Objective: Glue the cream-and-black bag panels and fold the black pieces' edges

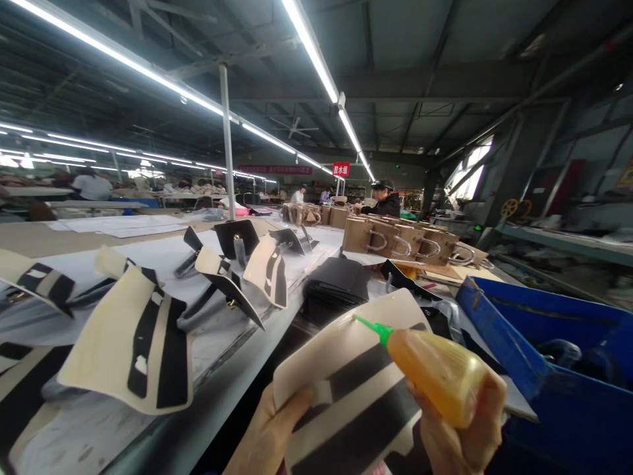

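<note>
The left hand clamps the cream, black-striped flap panel flat, steadying it. The right hand, fingers wrapped round the glue bottle, tilts its green nozzle onto the panel.

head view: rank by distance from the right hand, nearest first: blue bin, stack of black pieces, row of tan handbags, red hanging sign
From the right hand, which holds the glue bottle:
1. Blue bin, just to its right.
2. Stack of black pieces, ahead, slightly left.
3. Row of tan handbags, farther up the table.
4. Red hanging sign, far back under the lights.
</note>
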`<state>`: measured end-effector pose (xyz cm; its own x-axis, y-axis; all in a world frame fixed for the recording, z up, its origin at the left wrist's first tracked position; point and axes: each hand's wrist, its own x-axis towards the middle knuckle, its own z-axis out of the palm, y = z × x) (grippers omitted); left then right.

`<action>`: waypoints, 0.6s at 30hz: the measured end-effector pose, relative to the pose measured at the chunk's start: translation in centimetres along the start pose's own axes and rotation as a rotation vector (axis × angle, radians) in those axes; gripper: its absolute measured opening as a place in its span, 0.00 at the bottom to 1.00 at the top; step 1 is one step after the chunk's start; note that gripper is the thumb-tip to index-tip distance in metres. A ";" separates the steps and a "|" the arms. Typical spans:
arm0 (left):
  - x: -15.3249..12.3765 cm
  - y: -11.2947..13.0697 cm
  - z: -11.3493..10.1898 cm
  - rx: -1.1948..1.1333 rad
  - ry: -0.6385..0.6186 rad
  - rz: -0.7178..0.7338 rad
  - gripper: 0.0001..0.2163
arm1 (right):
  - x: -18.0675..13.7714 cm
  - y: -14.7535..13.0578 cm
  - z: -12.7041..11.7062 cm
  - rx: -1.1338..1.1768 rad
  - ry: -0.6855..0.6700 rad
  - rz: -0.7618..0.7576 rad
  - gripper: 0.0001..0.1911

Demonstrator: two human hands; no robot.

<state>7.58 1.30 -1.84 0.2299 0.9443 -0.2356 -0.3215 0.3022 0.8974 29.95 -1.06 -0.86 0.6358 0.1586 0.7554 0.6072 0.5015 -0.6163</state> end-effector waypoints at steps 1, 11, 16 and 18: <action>-0.1 0.0 -0.3 0.032 0.039 -0.009 0.28 | 0.1 -0.3 0.1 -0.003 0.050 -0.049 0.33; -0.4 0.3 -1.0 0.078 0.109 0.013 0.20 | 1.2 1.3 -0.6 -0.055 0.046 -0.105 0.37; -0.1 -0.7 -1.7 0.062 0.118 0.025 0.20 | 3.0 1.9 0.2 -0.081 0.205 -0.111 0.36; 0.1 -1.0 -2.2 0.082 0.130 0.015 0.20 | 3.2 1.7 0.0 -0.091 0.180 -0.074 0.36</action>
<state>5.89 1.39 -3.55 0.1032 0.9591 -0.2634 -0.2465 0.2812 0.9274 33.01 0.29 0.47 0.6579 -0.0347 0.7523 0.6907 0.4259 -0.5844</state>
